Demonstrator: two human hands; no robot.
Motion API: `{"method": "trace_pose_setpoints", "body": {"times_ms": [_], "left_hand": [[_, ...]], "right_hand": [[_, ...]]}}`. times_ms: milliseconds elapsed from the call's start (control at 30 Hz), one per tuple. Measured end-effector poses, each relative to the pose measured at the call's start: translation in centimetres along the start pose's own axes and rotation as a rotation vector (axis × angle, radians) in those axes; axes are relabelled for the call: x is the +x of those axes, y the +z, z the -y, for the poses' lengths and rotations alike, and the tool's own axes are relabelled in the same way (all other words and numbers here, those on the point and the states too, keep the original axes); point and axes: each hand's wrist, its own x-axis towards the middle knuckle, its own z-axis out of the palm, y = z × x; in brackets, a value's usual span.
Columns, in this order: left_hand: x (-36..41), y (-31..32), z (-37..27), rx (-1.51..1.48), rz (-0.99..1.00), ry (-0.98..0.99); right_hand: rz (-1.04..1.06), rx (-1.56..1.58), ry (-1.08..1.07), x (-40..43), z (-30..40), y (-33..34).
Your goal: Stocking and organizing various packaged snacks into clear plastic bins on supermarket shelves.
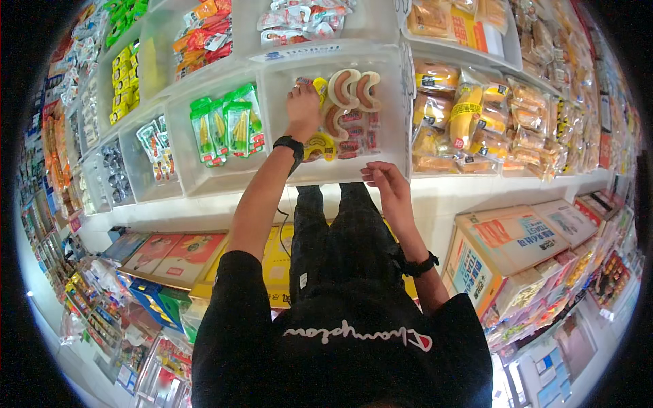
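Observation:
My left hand (pixel 303 111) reaches into a translucent plastic bin (pixel 285 171), fingers down at a small red-and-blue packet (pixel 304 81). The palm hides whether the fingers grip anything. Against its right side lies a yellow-wrapped snack (pixel 320 87). Another yellow-labelled curved snack (pixel 320 147) sits near the wrist. Several crescent-shaped packaged buns with a sausage-like filling (pixel 366 92) fill the bin's right half, above rows of red-labelled packets (pixel 351 143). Just outside the bin's front right corner hovers my right hand (pixel 390 191), fingers loosely curled and apart, holding nothing.
To the left, a bin holds packaged corn cobs (pixel 229 122) in green-topped pouches. Packaged bread (pixel 467 115) fills the bin at right, behind an upright divider (pixel 405 112). Cardboard boxes (pixel 510 234) stand at right behind me, and yellow boxes (pixel 273 255) near my legs.

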Motion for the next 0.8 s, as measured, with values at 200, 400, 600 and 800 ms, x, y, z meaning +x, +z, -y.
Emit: {"method": "trace_pose_setpoints", "body": {"times_ms": [200, 400, 600, 800], "left_hand": [[0.6, -2.7, 1.4, -0.336, 0.278, -0.11], [-2.2, -4.6, 2.2, -1.015, 0.092, -0.177], [-8.5, -11.6, 0.9, -1.411, 0.467, -0.191], [-8.4, -11.5, 2.1, -1.442, -0.031, -0.273]], "right_hand": [[-0.008, 0.021, -0.004, 0.1, -0.3, 0.6], [-0.016, -0.133, -0.078, 2.4, 0.3, 2.6], [0.03, -0.555, -0.366, 6.0, -0.7, 5.5], [0.17, -0.132, 0.016, 7.3, -0.9, 4.9]]}}
